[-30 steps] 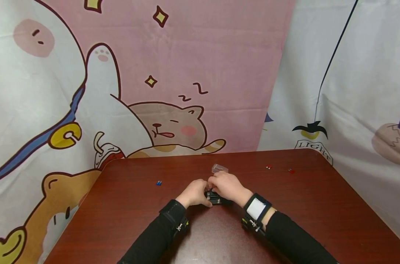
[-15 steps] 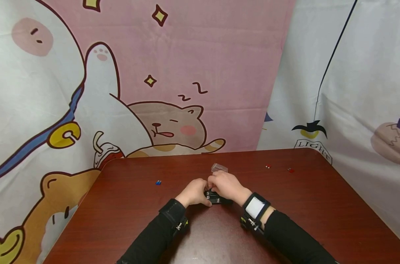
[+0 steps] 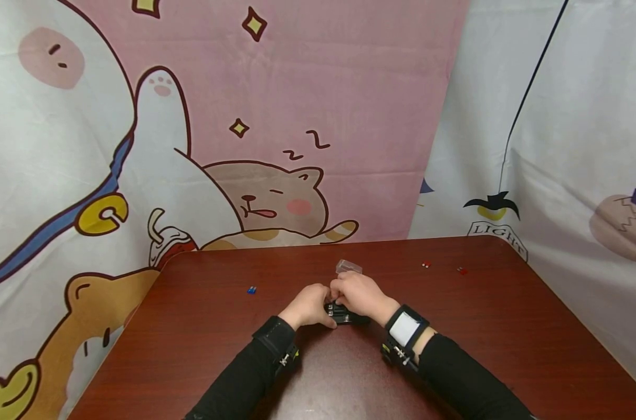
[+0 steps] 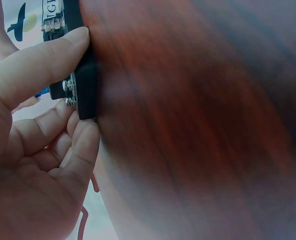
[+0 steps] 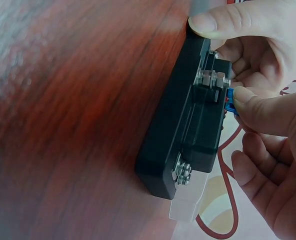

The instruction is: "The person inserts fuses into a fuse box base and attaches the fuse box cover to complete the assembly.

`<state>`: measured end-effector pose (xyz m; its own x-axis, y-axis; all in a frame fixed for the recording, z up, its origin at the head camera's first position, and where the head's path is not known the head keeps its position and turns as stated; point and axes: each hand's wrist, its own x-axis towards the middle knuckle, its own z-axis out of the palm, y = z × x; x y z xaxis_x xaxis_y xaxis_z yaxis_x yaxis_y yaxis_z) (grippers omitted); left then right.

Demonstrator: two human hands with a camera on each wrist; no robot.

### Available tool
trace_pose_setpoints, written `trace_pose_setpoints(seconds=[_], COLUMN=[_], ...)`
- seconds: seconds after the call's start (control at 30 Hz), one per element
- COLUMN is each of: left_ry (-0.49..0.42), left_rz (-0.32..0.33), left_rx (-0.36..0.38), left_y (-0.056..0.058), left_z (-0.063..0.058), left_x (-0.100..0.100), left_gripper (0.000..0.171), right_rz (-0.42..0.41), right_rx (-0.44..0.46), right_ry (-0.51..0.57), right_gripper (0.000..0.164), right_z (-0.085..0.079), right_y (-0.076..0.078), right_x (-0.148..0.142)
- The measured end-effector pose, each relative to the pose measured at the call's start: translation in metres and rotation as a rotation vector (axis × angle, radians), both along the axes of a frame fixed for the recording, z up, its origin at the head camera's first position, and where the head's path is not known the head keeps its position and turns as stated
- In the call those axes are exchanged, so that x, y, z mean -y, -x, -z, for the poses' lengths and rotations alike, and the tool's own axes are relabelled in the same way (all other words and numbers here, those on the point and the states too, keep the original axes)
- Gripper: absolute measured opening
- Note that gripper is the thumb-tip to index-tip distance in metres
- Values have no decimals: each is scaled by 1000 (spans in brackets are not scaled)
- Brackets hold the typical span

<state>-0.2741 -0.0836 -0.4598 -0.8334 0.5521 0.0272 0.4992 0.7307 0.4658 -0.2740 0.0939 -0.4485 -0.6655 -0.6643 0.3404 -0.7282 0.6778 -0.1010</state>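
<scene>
A black fuse block (image 5: 198, 125) with metal screw terminals rests on the table in front of me. My left hand (image 3: 310, 306) grips its left end, thumb on the near side, as the left wrist view shows. From above, my right hand (image 3: 361, 294) pinches a small blue blade fuse (image 5: 231, 102) between thumb and fingers at the top of the block. The fuse's lower edge meets the block's top face. In the head view my hands hide the fuse and much of the block.
Just beyond the hands lies a clear plastic cover (image 3: 349, 267). Small blue pieces (image 3: 252, 290) are to the left on the brown table (image 3: 202, 350). Red-and-white pieces (image 3: 426, 265) and red pieces (image 3: 462, 270) lie at the back right. A printed cloth hangs behind.
</scene>
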Motion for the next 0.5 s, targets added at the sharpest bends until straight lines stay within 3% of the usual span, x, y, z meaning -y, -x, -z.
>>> trace_pose_setpoints(seconds=[0.5], left_ry=[3], left_rz=[0], left_rx=[-8], left_y=[1], left_z=[1], left_x=[-1], left_gripper=[37], right_rz=[-24], right_rx=[6], right_ry=[25], right_gripper=[22], right_z=[5], right_y=[1], right_x=[-1])
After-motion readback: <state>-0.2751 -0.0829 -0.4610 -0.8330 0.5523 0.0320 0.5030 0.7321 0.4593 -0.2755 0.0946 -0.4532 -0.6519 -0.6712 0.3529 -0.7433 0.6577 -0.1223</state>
